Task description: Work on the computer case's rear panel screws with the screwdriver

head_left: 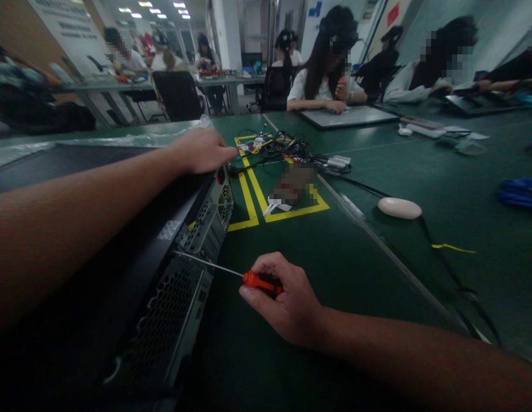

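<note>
A black desktop computer case (119, 153) lies along the left, with its metal rear panel (214, 220) facing right. My left hand (204, 150) rests on top of the case near its far rear corner, thumb stretched out and the other fingers partly hidden. Closed around the orange-red handle of a screwdriver (253, 279) is my right hand (294, 297). The thin metal shaft points left, and its tip meets the panel's upper edge, just above the honeycomb vent (165, 306). Whether a screw sits under the tip I cannot make out.
Tangled cables (287, 146) lie beyond the case by yellow tape markings (298, 213) on the green table (355, 269). A pale oval object (398, 208) sits on a black cable to the right. Across the table, a person (326, 74) leans over a flat panel (349, 117).
</note>
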A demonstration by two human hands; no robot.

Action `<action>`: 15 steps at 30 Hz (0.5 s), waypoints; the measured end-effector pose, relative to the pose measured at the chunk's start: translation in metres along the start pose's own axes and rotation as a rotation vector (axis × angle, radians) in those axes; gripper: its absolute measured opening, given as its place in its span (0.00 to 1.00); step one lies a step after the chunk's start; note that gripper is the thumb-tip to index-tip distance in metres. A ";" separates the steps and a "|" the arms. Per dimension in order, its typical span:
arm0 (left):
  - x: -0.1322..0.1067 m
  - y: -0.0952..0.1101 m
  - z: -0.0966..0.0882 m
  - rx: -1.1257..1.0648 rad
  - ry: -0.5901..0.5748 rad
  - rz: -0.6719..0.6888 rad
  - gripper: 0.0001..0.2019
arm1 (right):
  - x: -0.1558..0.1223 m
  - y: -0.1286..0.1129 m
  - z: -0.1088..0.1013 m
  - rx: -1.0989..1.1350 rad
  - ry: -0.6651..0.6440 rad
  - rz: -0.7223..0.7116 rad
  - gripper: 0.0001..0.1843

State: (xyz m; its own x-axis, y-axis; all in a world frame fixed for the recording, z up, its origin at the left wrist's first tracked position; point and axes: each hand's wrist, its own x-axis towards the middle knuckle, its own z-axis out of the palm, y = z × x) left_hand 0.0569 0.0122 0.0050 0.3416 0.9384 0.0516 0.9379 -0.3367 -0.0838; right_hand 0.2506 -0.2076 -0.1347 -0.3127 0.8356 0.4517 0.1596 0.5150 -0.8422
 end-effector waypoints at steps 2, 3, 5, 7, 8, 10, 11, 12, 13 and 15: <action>0.001 -0.001 0.001 -0.005 -0.003 -0.010 0.36 | 0.000 0.000 0.000 -0.003 0.003 -0.004 0.10; 0.002 -0.002 0.002 -0.005 0.001 -0.013 0.36 | 0.000 0.001 0.000 -0.003 0.002 -0.003 0.10; 0.002 -0.002 0.003 -0.005 0.011 -0.014 0.36 | -0.001 0.001 0.000 -0.006 -0.002 0.003 0.11; 0.001 -0.002 0.002 -0.007 0.018 -0.013 0.36 | -0.001 0.000 0.000 -0.009 0.000 0.009 0.11; 0.001 -0.001 0.002 -0.007 0.018 -0.013 0.36 | 0.000 0.000 0.000 -0.009 0.000 0.009 0.10; -0.001 0.001 0.000 -0.008 0.019 -0.012 0.35 | 0.000 -0.001 0.000 -0.009 -0.001 0.005 0.09; -0.001 0.002 -0.001 -0.008 0.017 -0.010 0.34 | 0.000 -0.001 0.000 -0.010 -0.001 0.002 0.09; -0.002 0.002 -0.001 -0.010 0.013 -0.009 0.34 | 0.000 -0.002 0.000 -0.011 0.000 0.002 0.09; -0.002 0.003 -0.001 -0.012 0.008 -0.010 0.34 | 0.000 -0.002 0.000 -0.012 0.003 0.001 0.08; -0.001 0.002 -0.001 -0.020 0.008 -0.013 0.33 | 0.000 -0.002 0.000 -0.011 0.007 -0.006 0.08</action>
State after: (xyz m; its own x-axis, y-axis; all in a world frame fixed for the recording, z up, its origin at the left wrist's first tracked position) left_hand 0.0585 0.0101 0.0055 0.3298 0.9421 0.0605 0.9432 -0.3261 -0.0630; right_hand 0.2505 -0.2082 -0.1326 -0.3071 0.8336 0.4591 0.1683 0.5224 -0.8359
